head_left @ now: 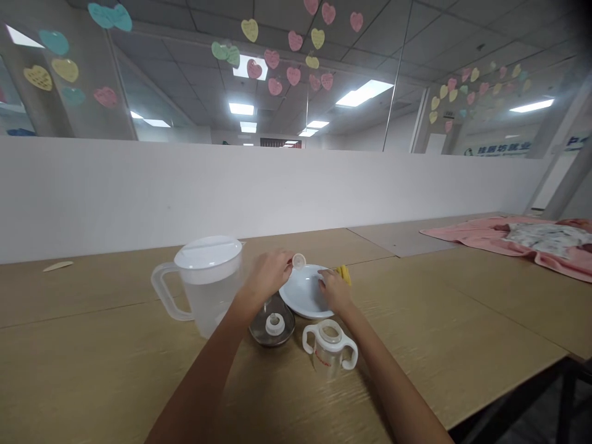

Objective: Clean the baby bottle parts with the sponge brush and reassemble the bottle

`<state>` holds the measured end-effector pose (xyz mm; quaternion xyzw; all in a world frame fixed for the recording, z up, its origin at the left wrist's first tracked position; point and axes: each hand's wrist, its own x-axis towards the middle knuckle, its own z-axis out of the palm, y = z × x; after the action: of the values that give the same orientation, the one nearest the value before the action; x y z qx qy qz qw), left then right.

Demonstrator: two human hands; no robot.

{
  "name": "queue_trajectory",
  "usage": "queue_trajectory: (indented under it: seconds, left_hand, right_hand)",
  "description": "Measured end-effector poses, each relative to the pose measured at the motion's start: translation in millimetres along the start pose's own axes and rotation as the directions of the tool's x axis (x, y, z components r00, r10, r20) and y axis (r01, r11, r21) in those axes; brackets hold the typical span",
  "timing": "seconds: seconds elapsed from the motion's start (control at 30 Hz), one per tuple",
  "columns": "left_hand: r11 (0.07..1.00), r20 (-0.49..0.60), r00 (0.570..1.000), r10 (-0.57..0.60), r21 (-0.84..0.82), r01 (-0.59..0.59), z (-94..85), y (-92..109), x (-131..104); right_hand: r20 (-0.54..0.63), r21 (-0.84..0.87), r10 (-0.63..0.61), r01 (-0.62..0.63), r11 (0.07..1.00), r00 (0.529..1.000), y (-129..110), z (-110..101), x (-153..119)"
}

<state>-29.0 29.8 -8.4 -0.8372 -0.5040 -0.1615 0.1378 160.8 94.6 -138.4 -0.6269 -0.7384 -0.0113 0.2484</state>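
Observation:
My left hand (271, 271) is closed, its fingertips pinching a small round translucent cap (298, 261) above the far left rim of a white bowl (303, 299). My right hand (335, 292) reaches over the bowl's right side with its fingers apart; nothing shows between them. Just beyond it is a yellow object (343, 274), partly hidden, whose kind I cannot make out. Under my left wrist, a dark metal tray (264, 338) bears a bottle nipple in a white collar (275, 324). A clear two-handled baby bottle (329, 351) stands upright and topless between my forearms.
A translucent lidded pitcher (208, 283) stands left of my left hand. Farther left lies a flat pale oval piece (58, 266). A pink blanket (485, 233) with patterned cloth (550, 238) covers the far right of the wooden table (439, 333). Behind runs a white partition (287, 191).

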Motion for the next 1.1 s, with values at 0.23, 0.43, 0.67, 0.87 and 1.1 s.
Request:
queue_trajectory:
  seconds: [0.23, 0.43, 0.67, 0.87, 1.1]
  left_hand:
    - [0.977, 0.011, 0.996, 0.091, -0.195, -0.087, 31.2, 12, 6]
    - [0.917, 0.04, 0.985, 0.169, -0.374, -0.142, 56.1, 24, 7]
    - [0.947, 0.113, 0.985, 0.131, -0.309, -0.09, 65.5, 25, 8]
    - [0.96, 0.156, 0.981, 0.12, -0.27, -0.074, 75.0, 24, 8]
    - [0.952, 0.158, 0.98, 0.122, -0.299, -0.07, 89.6, 19, 10]
  right_hand:
    - [-0.496, 0.392, 0.249, -0.042, 0.919, 0.832, 17, -6, -24]
    - [-0.551, 0.637, 0.383, 0.077, 0.767, 0.741, 9, -6, -32]
    - [-0.606, 0.563, 0.283, 0.149, 0.813, 0.743, 15, 0, -30]
    - [-0.762, 0.49, 0.302, 0.205, 0.847, 0.572, 6, -6, -35]
    - [-0.804, 0.472, 0.257, 0.314, 0.824, 0.536, -8, 2, -45]
